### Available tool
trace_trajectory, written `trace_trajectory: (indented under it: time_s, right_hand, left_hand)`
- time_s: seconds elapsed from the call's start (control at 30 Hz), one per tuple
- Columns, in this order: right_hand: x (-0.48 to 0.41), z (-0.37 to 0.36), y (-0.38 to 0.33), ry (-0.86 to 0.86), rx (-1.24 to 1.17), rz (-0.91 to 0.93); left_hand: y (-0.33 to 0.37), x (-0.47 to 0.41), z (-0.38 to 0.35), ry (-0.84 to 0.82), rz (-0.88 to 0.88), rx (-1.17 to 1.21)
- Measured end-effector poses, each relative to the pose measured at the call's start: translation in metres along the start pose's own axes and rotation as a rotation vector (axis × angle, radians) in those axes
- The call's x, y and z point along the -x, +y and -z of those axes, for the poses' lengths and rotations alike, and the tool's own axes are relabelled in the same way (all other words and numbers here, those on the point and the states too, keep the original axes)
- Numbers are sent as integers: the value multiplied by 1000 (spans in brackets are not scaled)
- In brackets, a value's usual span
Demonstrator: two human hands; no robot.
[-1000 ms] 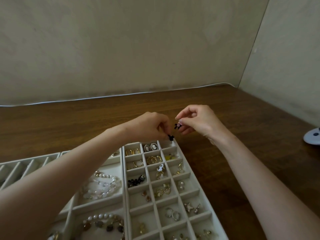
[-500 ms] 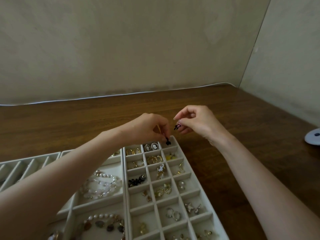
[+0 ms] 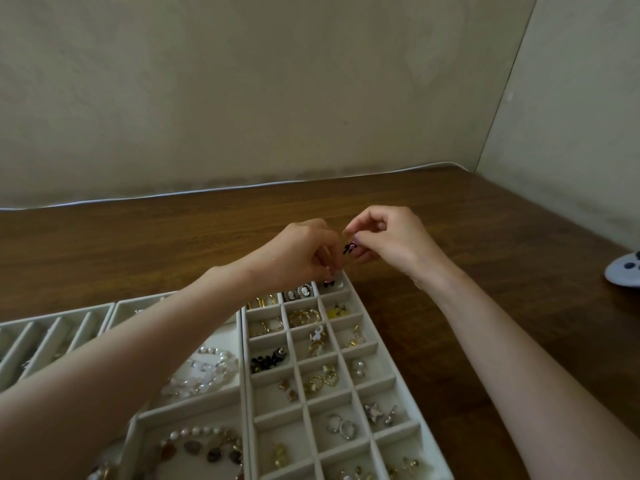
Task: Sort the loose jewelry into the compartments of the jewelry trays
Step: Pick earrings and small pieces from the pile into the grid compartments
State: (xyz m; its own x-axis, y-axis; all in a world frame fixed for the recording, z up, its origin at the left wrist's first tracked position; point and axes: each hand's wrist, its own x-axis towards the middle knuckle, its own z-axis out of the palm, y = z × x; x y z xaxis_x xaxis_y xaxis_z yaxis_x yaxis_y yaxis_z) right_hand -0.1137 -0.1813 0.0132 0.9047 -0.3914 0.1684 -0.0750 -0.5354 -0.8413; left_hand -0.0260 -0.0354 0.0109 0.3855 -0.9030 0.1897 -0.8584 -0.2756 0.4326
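Left grip (image 3: 298, 251) and right grip (image 3: 391, 240) — bare, on bare forearms (image 3: 502, 341).

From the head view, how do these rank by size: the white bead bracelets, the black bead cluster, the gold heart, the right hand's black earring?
1. white bead bracelets
2. black bead cluster
3. gold heart and black earring in the right hand: look alike; the earring is farther off, so unranked.
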Motion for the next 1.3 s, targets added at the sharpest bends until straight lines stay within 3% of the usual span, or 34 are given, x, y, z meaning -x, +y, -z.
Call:
trace_trajectory:
  time_s: [0.33, 0.63, 0.93, 1.13, 1.3]
  right_hand:
    - [0, 0, 0, 8, 17, 16]
    - [1, 0, -2, 26, 20, 20]
    - [1, 1, -2, 58, 19, 4]
    - [-1, 0, 0, 32, 28, 5]
    - [-1, -2, -1, -9, 6, 3]
  left_hand:
    - [6, 0, 3, -135, 77, 25]
    - [7, -5, -8, -139, -71, -286]
    - [5, 6, 5, -58, -88, -362]
    - [2, 10, 9, -197, -131, -442]
    - [-2, 11, 11, -197, -157, -443]
